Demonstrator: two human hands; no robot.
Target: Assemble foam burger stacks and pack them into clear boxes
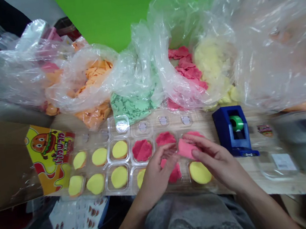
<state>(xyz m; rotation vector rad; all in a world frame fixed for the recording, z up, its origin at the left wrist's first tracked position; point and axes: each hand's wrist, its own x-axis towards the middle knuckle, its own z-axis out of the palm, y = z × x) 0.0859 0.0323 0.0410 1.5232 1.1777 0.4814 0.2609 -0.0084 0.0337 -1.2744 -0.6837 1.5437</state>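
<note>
Field count on the bench: the left hand (pixel 157 176) and right hand (pixel 217 156) are working together over a clear plastic tray (pixel 108 169), and between them a flat pink piece (pixel 187 149) is being gripped. The right fingers (pixel 212 146) are closing over its top and far end while the left fingertips (pixel 169 151) are pressing against its near end; the two hands are nearly meeting, not clamped tight. The tray is carrying eight yellow discs (pixel 119 177), one half hidden under the left hand, and four red-pink patties (pixel 142 150), two partly covered. Four clear plastic bags are bulging behind it, holding orange (pixel 92 85), green (pixel 133 105), red-pink (pixel 188 68) and pale yellow (pixel 211 69) pieces. One blue tape dispenser (pixel 228 129) with a green roll (pixel 236 123) is standing just right of the tray, and a burger-printed package (pixel 52 157) is lying left.
</note>
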